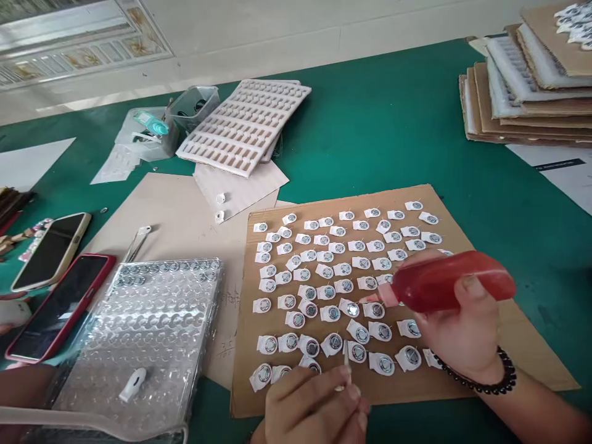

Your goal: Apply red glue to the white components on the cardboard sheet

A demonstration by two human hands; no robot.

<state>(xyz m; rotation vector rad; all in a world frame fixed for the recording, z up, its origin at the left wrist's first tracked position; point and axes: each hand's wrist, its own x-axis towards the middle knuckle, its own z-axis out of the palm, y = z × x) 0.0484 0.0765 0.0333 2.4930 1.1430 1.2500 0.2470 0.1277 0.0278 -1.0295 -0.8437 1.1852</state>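
Note:
My right hand (462, 339), with a black beaded bracelet at the wrist, is wrapped round a red squeeze bottle (453, 280). The bottle lies nearly level and its pink nozzle points left, close above the small white tabbed parts (349, 308) with round metallic centres. These parts sit in uneven rows on a cardboard sheet (462, 234). At the sheet's front edge, my left hand (314, 404) pinches a thin pale stick (346, 354), its tip pointing up beside one of the parts. My left fingers partly cover the nearest row.
To the left lie a clear blister tray (152, 333), tweezers (137, 242) and two phones, one red-cased (60, 308). Behind are white slotted trays (245, 123) and plastic tubs (194, 105). Stacked cardboard and foam sheets (522, 117) stand at the far right.

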